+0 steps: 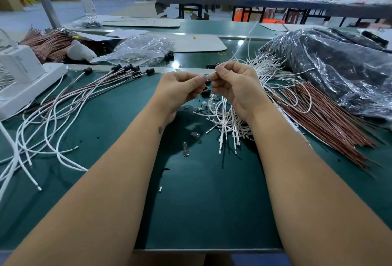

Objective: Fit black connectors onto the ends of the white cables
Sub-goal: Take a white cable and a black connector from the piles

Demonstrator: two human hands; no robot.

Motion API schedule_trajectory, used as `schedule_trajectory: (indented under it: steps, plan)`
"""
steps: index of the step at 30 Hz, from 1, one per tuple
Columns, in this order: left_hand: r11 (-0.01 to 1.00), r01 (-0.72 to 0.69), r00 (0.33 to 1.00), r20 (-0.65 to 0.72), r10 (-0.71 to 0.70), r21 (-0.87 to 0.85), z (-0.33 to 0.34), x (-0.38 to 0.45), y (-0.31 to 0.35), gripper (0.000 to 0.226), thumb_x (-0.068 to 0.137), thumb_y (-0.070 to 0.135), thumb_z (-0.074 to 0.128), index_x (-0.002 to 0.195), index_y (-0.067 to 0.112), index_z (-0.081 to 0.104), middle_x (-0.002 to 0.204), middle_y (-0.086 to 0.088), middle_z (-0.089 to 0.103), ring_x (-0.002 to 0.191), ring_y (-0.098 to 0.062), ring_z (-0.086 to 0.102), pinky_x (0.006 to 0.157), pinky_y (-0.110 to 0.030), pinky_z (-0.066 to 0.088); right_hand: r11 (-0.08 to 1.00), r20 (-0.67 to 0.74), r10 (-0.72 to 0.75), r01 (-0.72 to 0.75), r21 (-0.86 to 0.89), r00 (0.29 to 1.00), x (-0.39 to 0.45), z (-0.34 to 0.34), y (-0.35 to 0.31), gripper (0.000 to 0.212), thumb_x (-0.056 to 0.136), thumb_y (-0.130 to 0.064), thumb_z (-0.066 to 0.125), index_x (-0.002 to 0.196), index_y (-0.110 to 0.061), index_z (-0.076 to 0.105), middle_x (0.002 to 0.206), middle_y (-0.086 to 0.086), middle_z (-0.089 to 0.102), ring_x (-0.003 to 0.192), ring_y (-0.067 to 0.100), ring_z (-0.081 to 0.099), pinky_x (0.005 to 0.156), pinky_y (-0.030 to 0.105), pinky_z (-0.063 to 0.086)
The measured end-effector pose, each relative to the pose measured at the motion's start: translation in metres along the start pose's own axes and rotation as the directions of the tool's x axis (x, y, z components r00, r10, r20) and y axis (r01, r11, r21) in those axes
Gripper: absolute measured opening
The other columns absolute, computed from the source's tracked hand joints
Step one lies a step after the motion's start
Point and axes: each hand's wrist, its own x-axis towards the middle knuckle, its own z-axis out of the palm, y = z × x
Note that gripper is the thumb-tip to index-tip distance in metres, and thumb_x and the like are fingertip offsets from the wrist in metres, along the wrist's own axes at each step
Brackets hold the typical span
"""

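Observation:
Both hands meet above the middle of the green table (203, 202). My left hand (180, 87) holds a black connector (206, 91), mostly hidden by its curled fingers. My right hand (235, 83) pinches the end of a white cable (244, 49) that runs up and away behind it. The cable tip sits just at the left fingers. A loose bundle of white cables (229, 125) lies under my right hand. Finished cables with black connectors (125, 68) fan out at the left.
Red-brown wires (322, 121) lie to the right beside a dark plastic bag (339, 70). A clear bag (144, 49) sits behind the hands. A white device (23, 74) stands at the left edge. Small clear parts (186, 149) lie on the mat.

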Motion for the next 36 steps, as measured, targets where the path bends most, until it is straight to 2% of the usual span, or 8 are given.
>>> schedule_trajectory:
  steps: [4,13,16,18,20,23,27,36]
  plan:
    - [0.961,0.039,0.999,-0.006,-0.042,-0.273,-0.001,0.001,0.004,0.002,0.086,0.004,0.067,0.085,0.005,0.069,0.065,-0.001,0.069,0.059,-0.008,0.061,0.062,-0.017,0.053,0.998,-0.01,0.015,-0.015,0.065,1.0,0.0,0.002,0.0,0.013,0.096,0.0,0.053,0.085,-0.005,0.058,0.075,0.009,0.07,0.061,0.015,0.063,0.059,0.025,0.055]
    - [0.84,0.049,0.996,-0.038,-0.082,-0.54,0.004,0.001,0.002,0.009,0.086,-0.002,0.064,0.087,0.005,0.069,0.073,-0.005,0.07,0.068,-0.013,0.064,0.075,-0.02,0.055,0.996,-0.115,-0.024,0.034,0.082,0.993,-0.003,0.012,0.002,0.013,0.094,0.005,0.054,0.085,-0.005,0.057,0.078,0.013,0.07,0.061,0.014,0.065,0.061,0.025,0.056]
    - [0.991,-0.11,0.98,-0.161,0.12,0.071,0.005,0.003,-0.004,0.015,0.088,0.001,0.064,0.1,0.008,0.069,0.086,-0.006,0.069,0.077,-0.014,0.063,0.083,-0.024,0.053,0.999,-0.292,-0.051,0.05,-0.012,0.955,-0.001,0.012,0.004,0.012,0.093,0.004,0.054,0.087,-0.006,0.056,0.079,0.013,0.067,0.057,0.012,0.062,0.059,0.025,0.055]
    - [0.801,-0.216,0.956,-0.047,0.291,0.558,0.006,0.002,-0.01,0.024,0.091,0.004,0.058,0.112,0.011,0.069,0.1,-0.005,0.071,0.09,-0.017,0.064,0.089,-0.025,0.05,0.999,-0.363,-0.033,0.031,-0.011,0.931,0.0,0.009,0.005,0.01,0.094,0.003,0.054,0.089,-0.006,0.055,0.08,0.013,0.067,0.056,0.011,0.061,0.057,0.023,0.054]
    - [0.604,-0.285,0.948,0.124,0.294,0.744,0.009,0.003,-0.015,0.036,0.093,0.005,0.05,0.124,0.015,0.065,0.119,-0.004,0.068,0.109,-0.02,0.059,0.096,-0.024,0.042,1.0,-0.382,-0.011,0.012,0.001,0.924,0.001,0.009,0.006,0.008,0.094,0.003,0.054,0.092,-0.005,0.055,0.083,0.014,0.067,0.057,0.011,0.06,0.057,0.023,0.054]
    - [0.471,-0.327,0.94,0.228,0.255,0.82,0.012,0.006,-0.016,0.033,0.092,0.008,0.051,0.12,0.014,0.068,0.126,-0.002,0.064,0.122,-0.023,0.051,0.105,-0.034,0.038,0.999,-0.376,-0.008,-0.007,-0.039,0.927,0.001,0.009,0.007,0.011,0.093,0.003,0.054,0.089,-0.007,0.055,0.081,0.013,0.067,0.058,0.013,0.059,0.058,0.024,0.054]
    - [0.485,-0.287,0.946,0.167,0.276,0.826,0.006,0.006,-0.014,0.022,0.088,0.01,0.058,0.102,0.017,0.073,0.109,-0.001,0.066,0.102,-0.022,0.059,0.09,-0.036,0.047,0.999,-0.363,0.007,-0.022,-0.039,0.932,0.001,0.009,0.005,0.015,0.092,0.004,0.053,0.084,-0.009,0.055,0.079,0.013,0.067,0.058,0.014,0.059,0.057,0.024,0.054]
    - [0.425,-0.295,0.953,0.228,0.201,0.856,-0.008,0.009,-0.011,0.031,0.087,0.006,0.057,0.111,0.02,0.072,0.102,0.0,0.054,0.089,-0.015,0.052,0.082,-0.022,0.041,0.999,-0.355,0.029,-0.036,-0.014,0.934,-0.002,0.009,0.003,0.015,0.09,0.005,0.051,0.084,-0.007,0.056,0.075,0.011,0.067,0.056,0.014,0.057,0.054,0.024,0.053]
